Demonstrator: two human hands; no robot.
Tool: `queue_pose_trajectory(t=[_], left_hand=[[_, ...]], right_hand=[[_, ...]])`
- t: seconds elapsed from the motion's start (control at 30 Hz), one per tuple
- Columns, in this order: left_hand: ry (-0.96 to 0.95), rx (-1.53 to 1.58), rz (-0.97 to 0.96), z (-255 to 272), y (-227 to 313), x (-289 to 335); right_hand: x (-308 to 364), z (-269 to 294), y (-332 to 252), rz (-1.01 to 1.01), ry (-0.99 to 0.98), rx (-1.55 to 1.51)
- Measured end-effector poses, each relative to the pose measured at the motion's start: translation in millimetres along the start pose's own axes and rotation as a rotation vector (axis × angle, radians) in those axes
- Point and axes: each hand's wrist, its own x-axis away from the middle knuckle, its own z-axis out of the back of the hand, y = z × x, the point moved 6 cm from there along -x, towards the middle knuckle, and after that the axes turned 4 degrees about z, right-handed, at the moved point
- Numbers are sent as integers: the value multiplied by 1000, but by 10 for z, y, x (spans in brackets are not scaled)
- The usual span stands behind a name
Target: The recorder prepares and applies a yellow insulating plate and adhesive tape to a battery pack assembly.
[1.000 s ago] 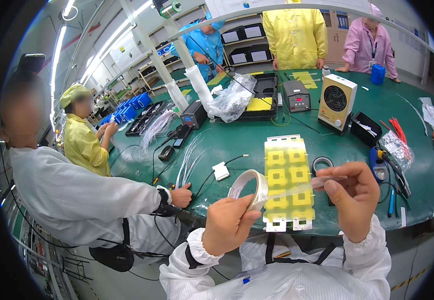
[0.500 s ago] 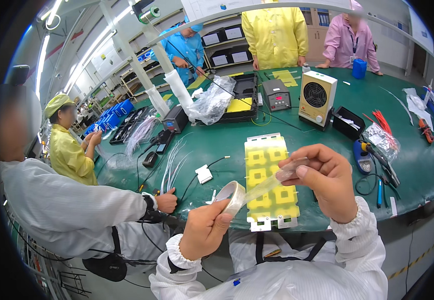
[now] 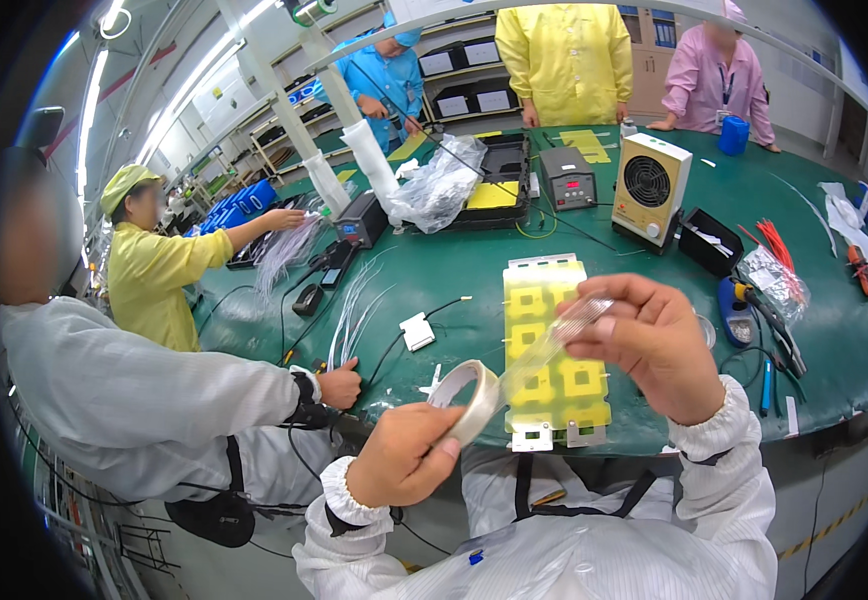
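My left hand (image 3: 404, 458) is closed on a roll of clear tape (image 3: 484, 405), gripping its rim between thumb and fingers. A see-through strip of tape (image 3: 532, 365) runs from the roll up to my right hand (image 3: 649, 345), which pinches its free end. Both hands are held up above the near edge of the table. Behind the strip lies a yellow panel (image 3: 526, 330) with square cut-outs and metal plates at its ends. My right hand and the tape hide part of this panel.
On the green table (image 3: 454, 260) stand a fan unit (image 3: 649, 190), a soldering station (image 3: 568, 180) and a black bin (image 3: 711, 242). A soldering iron holder (image 3: 736, 312) and pliers (image 3: 779, 335) lie right. A white connector (image 3: 417, 332) lies left, near a co-worker's hand (image 3: 339, 383) and white wires.
My view has shifted slightly. My hands still stretch the tape, and the roll has turned a little. At the left, the co-worker in yellow has reached an arm out over the table.
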Motion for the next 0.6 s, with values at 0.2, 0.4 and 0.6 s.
queue_pose_trajectory(t=[0.2, 0.4, 0.6], left_hand=[[16, -312, -446, -175, 68, 73], [315, -779, -25, -66, -584, 51], [430, -650, -205, 77, -589, 33]], right_hand=[[-220, 177, 99, 69, 95, 113], [-53, -35, 91, 331, 116, 297], [283, -312, -183, 554, 30, 382]])
